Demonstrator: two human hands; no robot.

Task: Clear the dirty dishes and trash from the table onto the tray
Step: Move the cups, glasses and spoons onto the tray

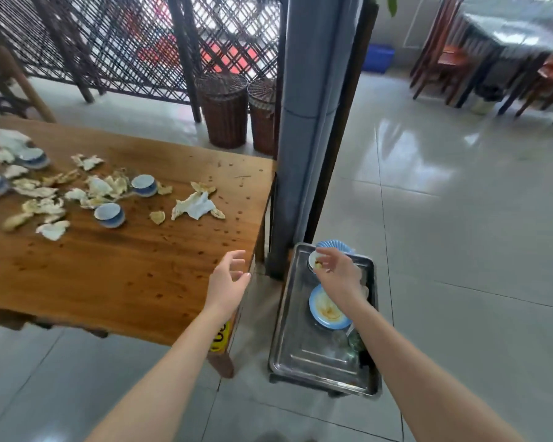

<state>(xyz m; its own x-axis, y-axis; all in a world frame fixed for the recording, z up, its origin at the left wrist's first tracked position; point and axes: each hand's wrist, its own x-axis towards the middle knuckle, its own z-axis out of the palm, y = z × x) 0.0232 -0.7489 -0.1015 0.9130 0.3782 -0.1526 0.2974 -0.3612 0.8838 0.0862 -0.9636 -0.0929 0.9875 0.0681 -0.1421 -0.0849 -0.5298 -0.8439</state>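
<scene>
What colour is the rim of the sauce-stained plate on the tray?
Light blue around a white centre; the plate shows best in the head view.

Not much to read here tbh. The only marking I can spot is a small yellow sticker [220,339] with black characters, stuck on the near corner of the brown wooden table [109,272], right at the top of its leg. A bare forearm [179,355] covers part of it and the rest is blurry, maybe two rounded digits, can't tell which
</scene>
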